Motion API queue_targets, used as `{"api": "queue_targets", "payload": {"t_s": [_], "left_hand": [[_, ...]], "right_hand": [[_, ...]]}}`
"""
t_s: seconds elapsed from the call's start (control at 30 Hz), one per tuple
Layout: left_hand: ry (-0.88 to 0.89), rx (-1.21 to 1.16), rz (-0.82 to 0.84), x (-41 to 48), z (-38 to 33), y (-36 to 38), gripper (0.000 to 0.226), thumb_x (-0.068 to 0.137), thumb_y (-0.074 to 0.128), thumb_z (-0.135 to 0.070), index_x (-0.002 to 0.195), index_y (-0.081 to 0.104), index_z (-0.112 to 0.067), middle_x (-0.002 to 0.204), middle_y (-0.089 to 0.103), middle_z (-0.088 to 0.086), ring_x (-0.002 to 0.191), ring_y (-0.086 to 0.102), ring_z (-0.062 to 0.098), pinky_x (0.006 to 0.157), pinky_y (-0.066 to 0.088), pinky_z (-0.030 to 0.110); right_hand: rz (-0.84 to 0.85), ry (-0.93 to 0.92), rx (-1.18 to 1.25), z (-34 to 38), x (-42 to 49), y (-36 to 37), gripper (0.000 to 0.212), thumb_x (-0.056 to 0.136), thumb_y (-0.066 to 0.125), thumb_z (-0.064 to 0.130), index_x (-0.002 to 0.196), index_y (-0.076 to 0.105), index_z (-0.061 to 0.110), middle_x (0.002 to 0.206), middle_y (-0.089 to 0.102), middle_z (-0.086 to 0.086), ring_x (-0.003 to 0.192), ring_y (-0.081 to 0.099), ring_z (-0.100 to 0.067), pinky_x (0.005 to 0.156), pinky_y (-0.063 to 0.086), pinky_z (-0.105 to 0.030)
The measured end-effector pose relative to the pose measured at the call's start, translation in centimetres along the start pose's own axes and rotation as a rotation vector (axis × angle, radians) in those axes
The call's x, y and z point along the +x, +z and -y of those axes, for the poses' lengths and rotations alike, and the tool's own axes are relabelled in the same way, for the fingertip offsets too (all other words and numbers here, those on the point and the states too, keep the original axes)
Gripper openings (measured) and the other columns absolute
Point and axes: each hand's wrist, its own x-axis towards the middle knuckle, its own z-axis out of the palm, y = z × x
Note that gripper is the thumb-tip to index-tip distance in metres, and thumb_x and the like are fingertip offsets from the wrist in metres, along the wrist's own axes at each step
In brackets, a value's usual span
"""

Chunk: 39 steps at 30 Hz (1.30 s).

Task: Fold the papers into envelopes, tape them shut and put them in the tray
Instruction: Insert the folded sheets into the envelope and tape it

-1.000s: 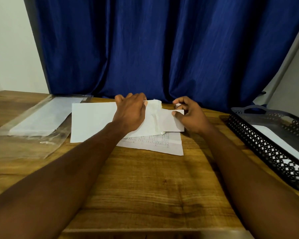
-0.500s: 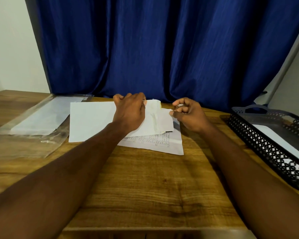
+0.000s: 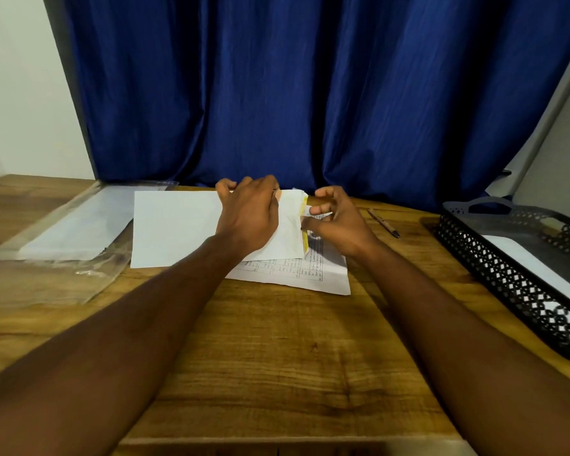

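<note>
A white paper (image 3: pixel 175 225) lies at the back middle of the wooden table, on top of a printed sheet (image 3: pixel 293 273). My left hand (image 3: pixel 249 215) rests on the white paper's right part, with its fingers curled over the far edge. The paper's right end is folded over and shows a yellow strip (image 3: pixel 305 225) along the fold. My right hand (image 3: pixel 339 222) pinches that edge between thumb and forefinger, the other fingers curled above it. A black mesh tray (image 3: pixel 494 268) stands at the right with a white envelope (image 3: pixel 533 263) inside.
A clear plastic sleeve (image 3: pixel 63 232) with white sheets lies at the left. A brown pen (image 3: pixel 384 222) lies between my right hand and the tray. A blue curtain hangs right behind the table. Bare wood stretches between my forearms.
My right hand has folded the paper's right end leftward, and the yellow strip now shows. The pen has come into view beside it. My left hand has stayed in place.
</note>
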Motion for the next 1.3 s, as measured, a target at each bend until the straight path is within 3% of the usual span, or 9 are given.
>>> {"api": "queue_targets", "payload": {"t_s": [0.1, 0.27, 0.33, 0.5, 0.7, 0.9, 1.03, 1.2, 1.3], "left_hand": [[-0.005, -0.009, 0.002, 0.1, -0.1, -0.2, 0.017, 0.107, 0.047, -0.025, 0.118, 0.059, -0.021, 0.113, 0.070, 0.003, 0.105, 0.058, 0.020, 0.104, 0.023, 0.046], [0.002, -0.026, -0.007, 0.0, 0.0, -0.3, 0.016, 0.107, 0.046, -0.025, 0.117, 0.058, -0.022, 0.110, 0.069, 0.002, 0.103, 0.058, 0.019, 0.104, 0.023, 0.044], [-0.009, -0.033, -0.009, 0.0, 0.0, -0.4, 0.017, 0.107, 0.046, -0.025, 0.118, 0.058, -0.021, 0.112, 0.069, 0.002, 0.104, 0.059, 0.019, 0.105, 0.023, 0.045], [-0.025, -0.050, -0.004, -0.1, 0.0, -0.3, 0.019, 0.108, 0.046, -0.026, 0.120, 0.059, -0.020, 0.113, 0.070, 0.004, 0.106, 0.060, 0.020, 0.106, 0.024, 0.046], [-0.032, -0.062, -0.008, 0.1, 0.0, -0.3, 0.019, 0.108, 0.045, -0.027, 0.120, 0.059, -0.020, 0.112, 0.070, 0.004, 0.104, 0.059, 0.019, 0.106, 0.023, 0.045], [-0.033, -0.075, -0.001, 0.0, 0.0, -0.4, 0.019, 0.109, 0.045, -0.027, 0.121, 0.058, -0.020, 0.113, 0.069, 0.005, 0.106, 0.059, 0.020, 0.108, 0.022, 0.045], [-0.016, -0.090, -0.009, 0.1, -0.1, -0.4, 0.019, 0.108, 0.044, -0.025, 0.120, 0.058, -0.019, 0.110, 0.069, 0.004, 0.104, 0.059, 0.021, 0.106, 0.022, 0.045], [0.003, -0.093, -0.013, -0.1, 0.0, -0.2, 0.017, 0.107, 0.045, -0.023, 0.117, 0.058, -0.019, 0.105, 0.068, 0.003, 0.101, 0.060, 0.019, 0.105, 0.023, 0.045], [0.005, -0.099, -0.016, -0.1, 0.1, 0.0, 0.016, 0.107, 0.046, -0.023, 0.116, 0.059, -0.019, 0.104, 0.069, 0.004, 0.100, 0.060, 0.019, 0.105, 0.024, 0.046]], "right_hand": [[0.187, 0.167, 0.277, 0.0, -0.3, -0.3, 0.071, 0.082, 0.088, 0.003, 0.140, 0.052, 0.023, 0.118, 0.074, -0.016, 0.109, 0.075, -0.034, 0.084, 0.065, -0.046], [0.327, 0.117, 0.155, 0.0, -0.8, 0.1, 0.088, 0.080, 0.090, 0.004, 0.152, 0.043, 0.024, 0.115, 0.078, -0.012, 0.103, 0.079, -0.031, 0.091, 0.063, -0.055], [0.304, 0.146, 0.239, 0.4, -0.9, 0.2, 0.077, 0.086, 0.082, -0.003, 0.151, 0.046, 0.020, 0.112, 0.077, -0.020, 0.098, 0.079, -0.031, 0.087, 0.064, -0.053], [0.219, 0.133, 0.211, 1.1, -1.6, -0.9, 0.050, 0.093, 0.072, -0.008, 0.137, 0.058, 0.012, 0.095, 0.077, -0.015, 0.061, 0.072, -0.006, 0.053, 0.055, -0.020], [0.213, 0.144, 0.312, 1.3, -1.8, -0.3, 0.041, 0.095, 0.069, -0.010, 0.131, 0.061, 0.008, 0.101, 0.078, -0.018, 0.066, 0.077, -0.012, 0.052, 0.056, -0.021], [0.201, 0.126, 0.316, 0.3, -1.0, 0.6, 0.042, 0.091, 0.075, -0.008, 0.126, 0.063, 0.011, 0.097, 0.080, -0.014, 0.088, 0.080, -0.027, 0.070, 0.064, -0.037], [0.148, 0.060, 0.301, 0.2, -1.0, 0.9, 0.041, 0.088, 0.080, -0.004, 0.122, 0.061, 0.009, 0.077, 0.075, -0.007, 0.071, 0.075, -0.026, 0.068, 0.062, -0.041], [0.145, 0.035, 0.290, 0.5, -1.2, 1.1, 0.038, 0.091, 0.079, 0.000, 0.123, 0.061, 0.011, 0.083, 0.076, -0.013, 0.072, 0.075, -0.027, 0.060, 0.060, -0.034], [0.119, 0.068, 0.291, 0.2, -0.7, 0.7, 0.042, 0.091, 0.076, -0.005, 0.125, 0.062, 0.015, 0.084, 0.076, -0.011, 0.071, 0.075, -0.024, 0.067, 0.061, -0.041]]}}
